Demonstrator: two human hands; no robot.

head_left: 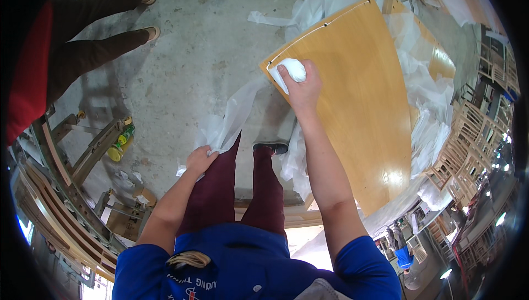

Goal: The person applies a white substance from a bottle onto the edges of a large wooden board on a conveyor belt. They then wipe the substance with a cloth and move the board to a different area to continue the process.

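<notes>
My right hand (306,88) is closed around a bunched white wad (296,68), perhaps cloth or foam sheet, at the near left corner of a curved-edged wooden panel (352,96). Part of the wad hangs flat against the panel's edge. Along the panel's upper left edge runs a thin white cord-like line (300,38) with small dark spots on it. Low on the left, beside my thigh, my left hand (202,161) grips a thin translucent white foam sheet (231,115), which trails up toward the panel.
Crumpled white wrapping (421,90) lies around and under the panel, over another wooden piece (441,63). A person in dark trousers (104,19) stands at upper left. Metal framework (82,146) and a green-yellow bottle (121,143) are on the left. Wooden frames (457,151) stack at right.
</notes>
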